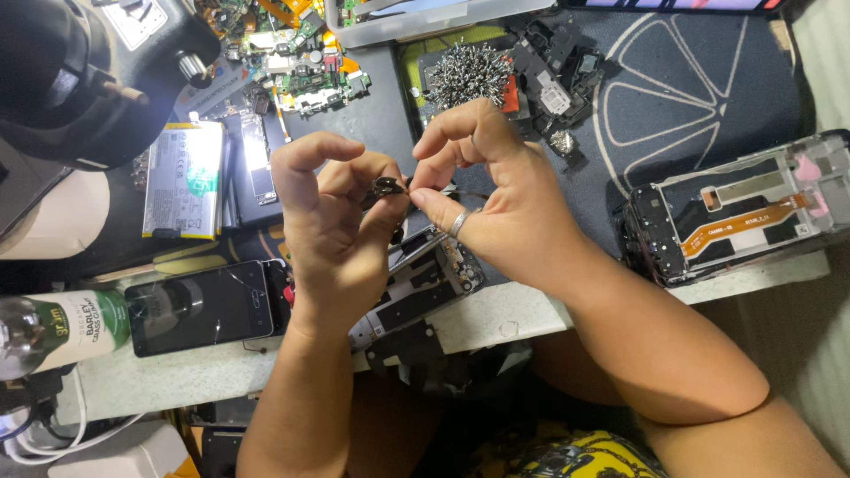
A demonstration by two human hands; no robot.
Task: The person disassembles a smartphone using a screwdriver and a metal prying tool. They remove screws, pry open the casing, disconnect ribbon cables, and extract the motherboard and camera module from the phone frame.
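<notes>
Head view. We hold a small dark component (387, 186) above the near edge of the workbench (496, 312), pinched between the left hand (332, 226) and the right hand (496, 190). The left thumb and fingertips close on the part from the left; the left index finger arches over it. The right thumb and index finger close on it from the right, and a ring (459, 222) sits on a right finger. Whether a thin tool also runs through the right pinch we cannot tell.

To do this step well, in our judgement, we keep the grip light, apply force only at the edges of the part, and keep it over the bench, so that a slip drops it onto the surface and not the floor.

Both forearms rise from the bottom edge and converge; the wrists are bent inward and the knuckles face the camera.

Directly beneath the hands lies an opened phone chassis (416, 288). To the left lie a dark phone with a cracked screen (202, 305) and a flat battery (184, 180). Beyond the hands stands a spiky cluster of small screws (467, 75). At the right lies a second opened phone frame with an orange flex cable (739, 212).
</notes>
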